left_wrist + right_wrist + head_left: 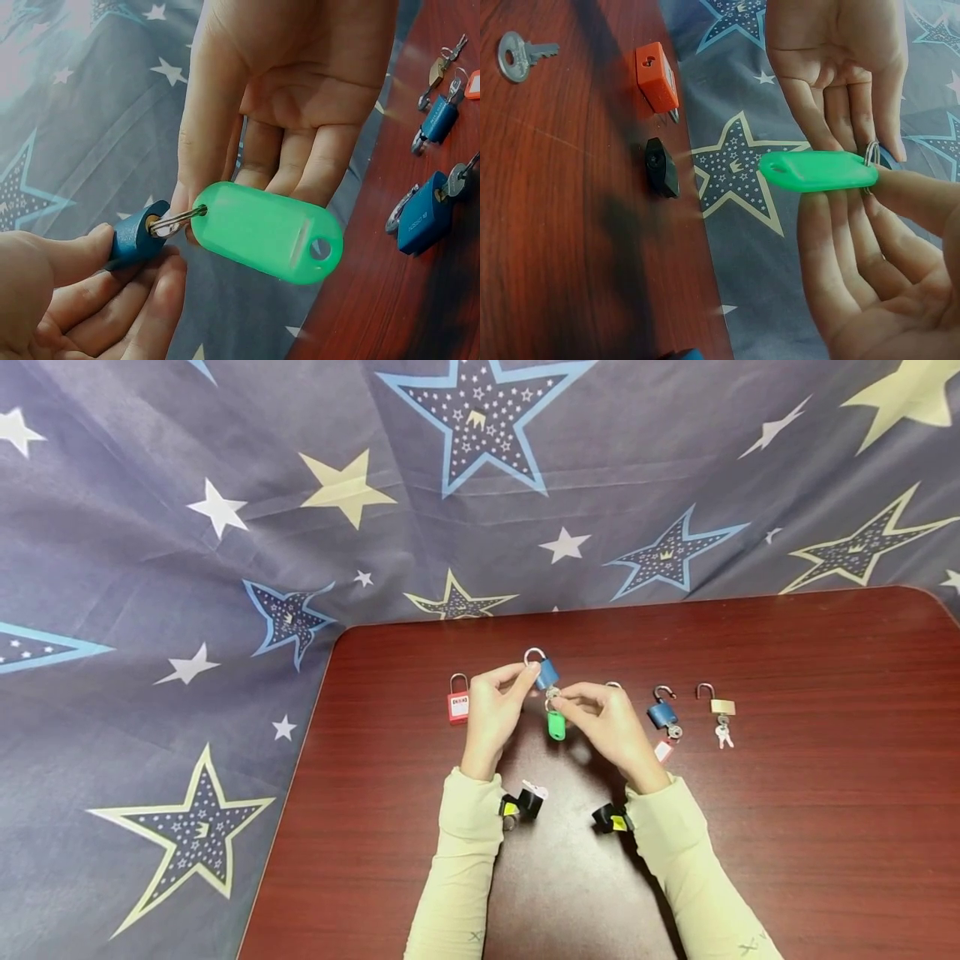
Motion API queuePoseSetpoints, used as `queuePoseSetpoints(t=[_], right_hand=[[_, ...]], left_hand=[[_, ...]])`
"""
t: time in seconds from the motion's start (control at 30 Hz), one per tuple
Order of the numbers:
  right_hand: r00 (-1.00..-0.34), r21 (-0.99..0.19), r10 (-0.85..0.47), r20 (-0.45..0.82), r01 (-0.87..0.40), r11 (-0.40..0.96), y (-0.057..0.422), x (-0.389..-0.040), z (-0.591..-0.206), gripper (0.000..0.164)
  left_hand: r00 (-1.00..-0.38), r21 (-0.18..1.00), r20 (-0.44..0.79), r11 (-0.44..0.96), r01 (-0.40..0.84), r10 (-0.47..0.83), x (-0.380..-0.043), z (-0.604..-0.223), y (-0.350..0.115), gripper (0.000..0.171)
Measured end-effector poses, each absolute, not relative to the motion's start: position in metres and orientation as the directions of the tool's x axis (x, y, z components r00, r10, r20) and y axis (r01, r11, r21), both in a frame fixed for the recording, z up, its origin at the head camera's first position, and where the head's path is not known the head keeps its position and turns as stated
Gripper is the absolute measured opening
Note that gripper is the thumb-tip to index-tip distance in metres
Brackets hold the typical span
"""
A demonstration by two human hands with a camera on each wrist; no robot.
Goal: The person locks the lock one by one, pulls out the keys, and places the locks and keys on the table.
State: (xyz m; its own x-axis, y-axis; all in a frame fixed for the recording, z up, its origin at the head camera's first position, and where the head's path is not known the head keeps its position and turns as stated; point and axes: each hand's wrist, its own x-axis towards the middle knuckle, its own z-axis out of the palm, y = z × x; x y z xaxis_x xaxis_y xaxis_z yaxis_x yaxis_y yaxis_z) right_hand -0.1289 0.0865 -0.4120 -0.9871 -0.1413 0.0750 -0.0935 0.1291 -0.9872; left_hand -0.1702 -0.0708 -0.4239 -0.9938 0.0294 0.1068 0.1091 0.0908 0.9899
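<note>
Above the table my left hand (pixel 491 717) pinches the body of a blue padlock (pixel 547 674) between thumb and fingers, its metal shackle pointing up and away. My right hand (pixel 609 725) pinches the key (pixel 166 225) at the padlock's keyhole end. How deep the key sits is hard to tell, because fingertips cover part of it. A metal ring (pixel 871 154) links the key to a green plastic tag (pixel 262 234), which hangs below the fingers. In the right wrist view the padlock is mostly hidden behind the tag and hands.
A red padlock (pixel 458 708) stands left of my hands; beside it lies a black object (pixel 661 169). Loose on the table is a key (pixel 525 57). To the right are blue padlocks (pixel 662 715) (pixel 426 214) with keys, a red tag (pixel 663 750) and a brass padlock (pixel 722 707).
</note>
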Motion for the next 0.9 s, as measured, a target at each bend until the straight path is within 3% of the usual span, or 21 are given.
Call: queuePoseSetpoints(t=[0.43, 0.9], right_hand=[[-0.99, -0.981, -0.108, 0.087, -0.104, 0.166, 0.0866, -0.1277, -0.4103, 0.024], [-0.992, -0.981, -0.124, 0.034, -0.057, 0.188, 0.09, -0.1295, -0.4118, 0.024]], left_hand=[[-0.992, 0.993, 0.117, -0.037, 0.116, 0.052, -0.1708, -0.4259, -0.0686, 0.033], [-0.993, 0.993, 0.119, -0.027, 0.119, -0.005, -0.169, -0.4241, -0.0651, 0.032]])
